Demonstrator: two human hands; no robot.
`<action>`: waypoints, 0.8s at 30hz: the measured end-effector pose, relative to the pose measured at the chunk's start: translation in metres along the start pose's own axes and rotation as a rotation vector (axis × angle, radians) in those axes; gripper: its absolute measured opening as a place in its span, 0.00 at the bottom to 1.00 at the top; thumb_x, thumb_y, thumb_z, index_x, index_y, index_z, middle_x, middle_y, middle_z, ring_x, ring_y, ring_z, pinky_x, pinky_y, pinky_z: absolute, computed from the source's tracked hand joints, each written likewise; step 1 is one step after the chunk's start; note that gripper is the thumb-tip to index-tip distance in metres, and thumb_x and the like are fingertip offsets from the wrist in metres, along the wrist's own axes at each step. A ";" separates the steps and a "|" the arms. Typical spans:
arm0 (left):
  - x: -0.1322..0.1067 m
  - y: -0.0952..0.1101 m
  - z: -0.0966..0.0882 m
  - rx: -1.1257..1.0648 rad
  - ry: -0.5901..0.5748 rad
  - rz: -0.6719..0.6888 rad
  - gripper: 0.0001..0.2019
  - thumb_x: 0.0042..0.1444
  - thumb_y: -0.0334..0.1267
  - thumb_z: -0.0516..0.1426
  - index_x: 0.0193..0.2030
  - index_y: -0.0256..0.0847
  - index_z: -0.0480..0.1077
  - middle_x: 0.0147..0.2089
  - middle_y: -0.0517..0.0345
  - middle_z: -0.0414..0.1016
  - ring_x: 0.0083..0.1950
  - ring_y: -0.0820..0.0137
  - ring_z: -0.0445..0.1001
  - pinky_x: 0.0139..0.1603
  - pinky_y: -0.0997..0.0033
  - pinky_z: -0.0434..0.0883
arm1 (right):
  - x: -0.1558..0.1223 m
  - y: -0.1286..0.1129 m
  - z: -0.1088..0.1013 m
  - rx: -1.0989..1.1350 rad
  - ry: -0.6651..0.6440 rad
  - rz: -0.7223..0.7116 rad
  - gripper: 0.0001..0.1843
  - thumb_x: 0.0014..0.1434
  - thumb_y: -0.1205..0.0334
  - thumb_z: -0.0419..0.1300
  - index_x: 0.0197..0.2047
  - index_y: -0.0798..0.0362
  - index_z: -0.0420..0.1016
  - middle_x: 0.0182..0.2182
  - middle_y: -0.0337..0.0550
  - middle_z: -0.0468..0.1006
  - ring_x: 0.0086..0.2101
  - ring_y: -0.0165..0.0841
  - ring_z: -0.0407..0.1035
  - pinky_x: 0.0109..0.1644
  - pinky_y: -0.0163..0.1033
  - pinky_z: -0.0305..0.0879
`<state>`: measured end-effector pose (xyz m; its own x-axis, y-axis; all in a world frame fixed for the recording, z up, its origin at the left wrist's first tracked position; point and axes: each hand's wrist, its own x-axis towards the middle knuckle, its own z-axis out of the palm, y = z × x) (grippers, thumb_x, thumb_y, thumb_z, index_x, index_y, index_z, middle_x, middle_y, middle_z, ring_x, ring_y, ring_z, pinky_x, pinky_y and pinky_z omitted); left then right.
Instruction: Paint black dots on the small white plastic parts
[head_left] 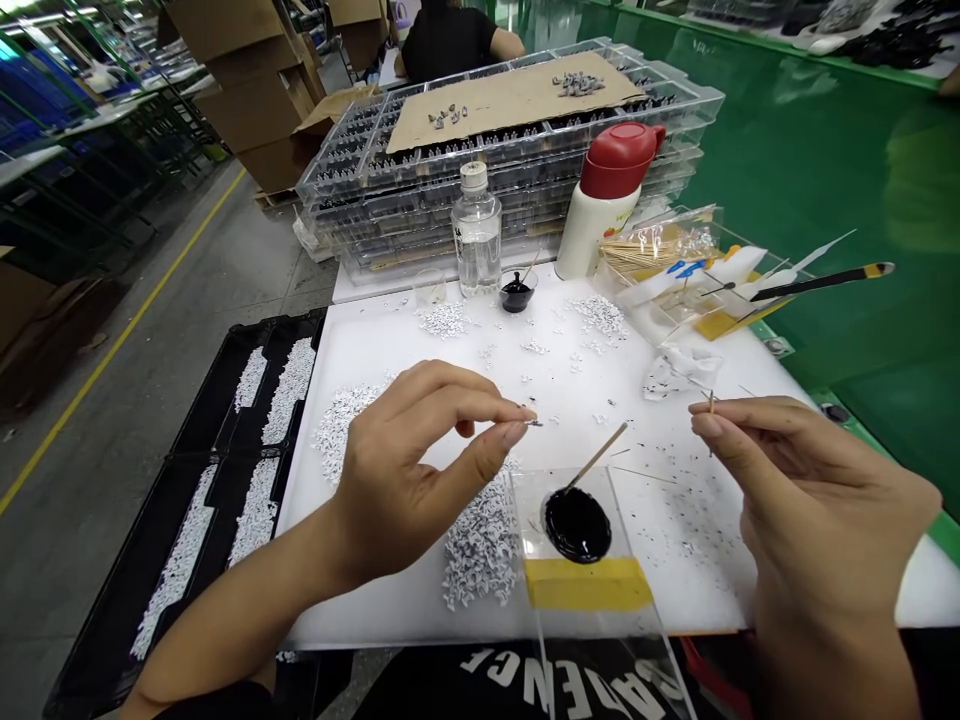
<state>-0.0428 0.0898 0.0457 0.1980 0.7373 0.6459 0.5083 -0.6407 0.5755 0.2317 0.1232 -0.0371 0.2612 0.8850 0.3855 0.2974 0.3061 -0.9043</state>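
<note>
My left hand pinches a tiny dark-and-light part between thumb and fingertips, above the white work board. To the right, my right hand grips a toothpick, held upright between thumb and forefinger. Between the hands, a round pool of glossy black paste lies on a clear plastic plate, with a thin wooden stick leaning in it. Yellow tape crosses the plate just below the paste. Beside it, partly under my left hand, is a heap of small white parts.
Behind stand a clear bottle, a small cup of black paste, a red-topped flask and a box of toothpicks. Stacked clear trays rise at the back. A black tray of white parts lies left.
</note>
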 end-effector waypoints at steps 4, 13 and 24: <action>-0.002 0.003 -0.001 0.030 0.011 0.014 0.05 0.67 0.26 0.64 0.45 0.39 0.78 0.40 0.56 0.83 0.42 0.71 0.79 0.38 0.71 0.77 | 0.000 -0.001 0.001 -0.001 -0.001 -0.005 0.06 0.57 0.56 0.78 0.38 0.44 0.88 0.36 0.39 0.84 0.35 0.34 0.75 0.36 0.43 0.63; -0.004 0.001 0.002 0.061 0.036 0.073 0.04 0.67 0.27 0.64 0.46 0.37 0.78 0.40 0.56 0.83 0.42 0.71 0.80 0.39 0.68 0.79 | 0.000 0.000 0.001 -0.016 0.000 0.001 0.07 0.56 0.55 0.78 0.37 0.44 0.88 0.36 0.40 0.84 0.34 0.36 0.75 0.35 0.43 0.63; -0.006 0.001 0.004 0.070 0.031 0.079 0.04 0.68 0.27 0.64 0.46 0.38 0.77 0.40 0.56 0.84 0.42 0.70 0.80 0.41 0.66 0.80 | 0.000 -0.001 0.002 -0.013 -0.004 -0.003 0.06 0.56 0.56 0.78 0.37 0.43 0.88 0.36 0.40 0.84 0.34 0.34 0.75 0.34 0.43 0.62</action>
<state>-0.0402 0.0854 0.0408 0.2139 0.6776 0.7036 0.5500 -0.6788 0.4866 0.2294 0.1237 -0.0367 0.2565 0.8854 0.3877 0.3101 0.3045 -0.9006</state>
